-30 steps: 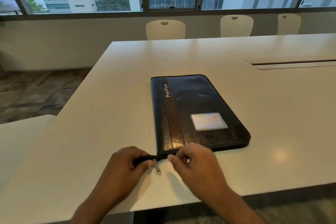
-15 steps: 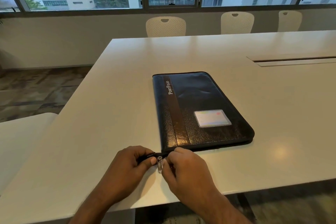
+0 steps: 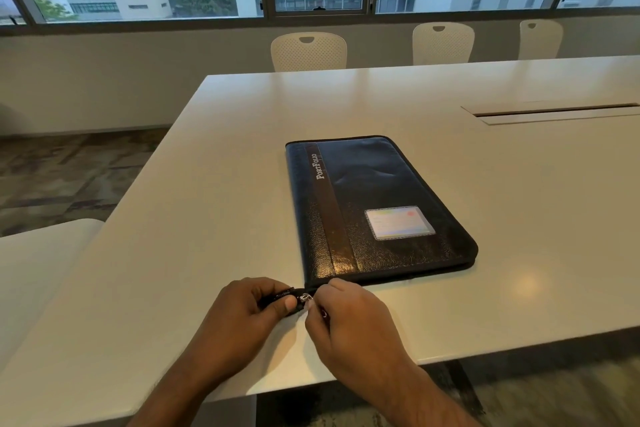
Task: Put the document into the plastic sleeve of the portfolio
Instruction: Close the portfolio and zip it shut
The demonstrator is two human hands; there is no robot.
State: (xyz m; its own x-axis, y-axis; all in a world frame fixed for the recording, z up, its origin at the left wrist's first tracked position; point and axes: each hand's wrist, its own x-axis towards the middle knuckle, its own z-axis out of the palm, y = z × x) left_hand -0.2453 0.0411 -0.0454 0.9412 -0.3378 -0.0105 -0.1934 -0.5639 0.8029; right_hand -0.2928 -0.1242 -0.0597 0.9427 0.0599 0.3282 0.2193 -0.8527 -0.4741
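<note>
The right hand (image 3: 346,315) is pinched shut on the small metal zipper pull (image 3: 306,297), finger and thumb closed around it just off the portfolio's near left corner. The left hand (image 3: 256,308) is closed on the black fabric zipper tail (image 3: 282,295) that juts from that same corner, thumb pressed on top, apparently to hold it taut against the pull. The two hands nearly touch, close to the table's near edge.

Judging by this, the task is at its very start: the portfolio (image 3: 377,204) lies flat and closed, its zip seemingly not yet run along any side. Still to come are unzipping, opening the cover, finding the plastic sleeve and sliding the document in. Neither the document nor that sleeve can be seen; both may be inside the case.

The portfolio is a flat rectangle with rounded corners, black with a crinkled, glossy leather-like grain, a smoother band down its left side printed "PortFolio", and a stitched clear card window (image 3: 400,222) near its near right corner. It lies toward the near edge of the table (image 3: 207,218), slightly skewed. The table is smooth, off-white and faintly reflective, with a long cable slot (image 3: 554,112) towards its far right. White perforated-back chairs (image 3: 308,51) stand along the far edge.
</note>
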